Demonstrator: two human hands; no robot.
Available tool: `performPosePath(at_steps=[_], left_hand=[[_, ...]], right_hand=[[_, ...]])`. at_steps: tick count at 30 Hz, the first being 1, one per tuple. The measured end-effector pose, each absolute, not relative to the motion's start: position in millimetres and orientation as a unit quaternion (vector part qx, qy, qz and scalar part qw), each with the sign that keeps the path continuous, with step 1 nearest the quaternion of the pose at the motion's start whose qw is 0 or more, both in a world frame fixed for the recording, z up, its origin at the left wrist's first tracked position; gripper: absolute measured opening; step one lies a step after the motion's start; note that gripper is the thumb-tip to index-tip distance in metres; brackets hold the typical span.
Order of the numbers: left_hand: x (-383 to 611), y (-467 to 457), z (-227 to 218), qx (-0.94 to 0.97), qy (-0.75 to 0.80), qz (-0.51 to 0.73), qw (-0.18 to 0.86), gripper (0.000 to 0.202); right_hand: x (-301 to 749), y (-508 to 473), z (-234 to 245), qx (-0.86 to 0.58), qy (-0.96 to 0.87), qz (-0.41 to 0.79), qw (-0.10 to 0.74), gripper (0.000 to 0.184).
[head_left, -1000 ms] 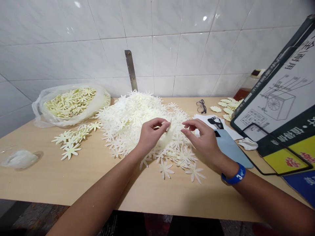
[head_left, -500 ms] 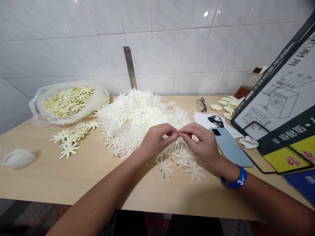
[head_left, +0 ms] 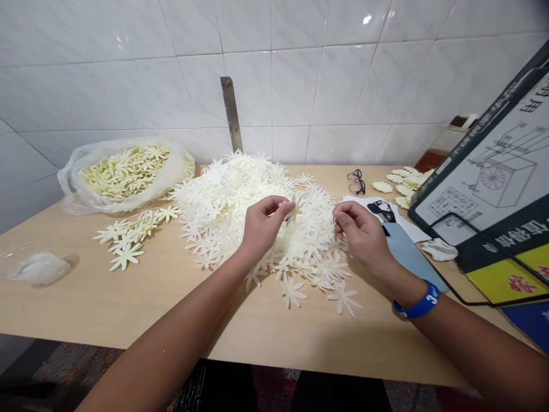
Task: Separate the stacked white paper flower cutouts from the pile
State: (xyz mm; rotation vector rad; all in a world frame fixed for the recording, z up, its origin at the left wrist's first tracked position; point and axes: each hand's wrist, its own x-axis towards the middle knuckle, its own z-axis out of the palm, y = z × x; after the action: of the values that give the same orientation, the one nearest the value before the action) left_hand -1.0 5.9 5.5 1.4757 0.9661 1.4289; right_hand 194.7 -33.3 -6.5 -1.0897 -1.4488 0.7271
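Note:
My left hand (head_left: pixel 266 224) is closed in a pinch over the front of a big heap of white flower-shaped cutouts (head_left: pixel 235 194). A pale flower cutout (head_left: pixel 295 209) sticks out between its thumb and forefinger. To the right, apart from it, my right hand (head_left: pixel 358 232) has thumb and fingers pressed together at the heap's right edge. Whether anything small is in that pinch I cannot make out. Two loose white flower cutouts, one on the left (head_left: pixel 292 290) and one on the right (head_left: pixel 344 298), lie on the table in front of the heap.
A clear plastic bag (head_left: pixel 71 197) of yellowish flower pieces (head_left: pixel 128 171) stands back left, with several more pieces (head_left: pixel 126 256) before it. White material (head_left: pixel 40 268) lies far left. Glasses (head_left: pixel 355 182), a light-blue phone (head_left: pixel 414 257), a bottle (head_left: pixel 444 143) and a large printed box (head_left: pixel 493 177) occupy the right.
My hands, which met at the fingertips, have come apart. The left moved slightly left and up, the right outward to the right. A flower cutout now shows in my left fingers.

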Motion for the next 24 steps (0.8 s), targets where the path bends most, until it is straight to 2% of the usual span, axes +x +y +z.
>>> performPosePath(at_steps=[4, 9, 13, 16, 24], left_hand=[[-3, 12, 5, 0.525, 0.383, 0.586, 0.484, 0.023], [0, 7, 6, 0.564, 0.393, 0.555, 0.468, 0.021], [3, -1, 4, 0.642, 0.407, 0.505, 0.41, 0.025], [5, -6, 1, 0.718, 0.387, 0.463, 0.347, 0.027], [2, -7, -2, 0.841, 0.315, 0.409, 0.163, 0.03]], right_hand=[[193, -33, -5, -0.488, -0.615, 0.289, 0.548, 0.016], [191, -36, -3, -0.505, -0.623, 0.237, 0.549, 0.015], [189, -41, 1, -0.477, -0.648, 0.18, 0.566, 0.01], [187, -44, 4, -0.426, -0.707, 0.15, 0.544, 0.009], [181, -49, 5, -0.414, -0.743, 0.167, 0.499, 0.01]])
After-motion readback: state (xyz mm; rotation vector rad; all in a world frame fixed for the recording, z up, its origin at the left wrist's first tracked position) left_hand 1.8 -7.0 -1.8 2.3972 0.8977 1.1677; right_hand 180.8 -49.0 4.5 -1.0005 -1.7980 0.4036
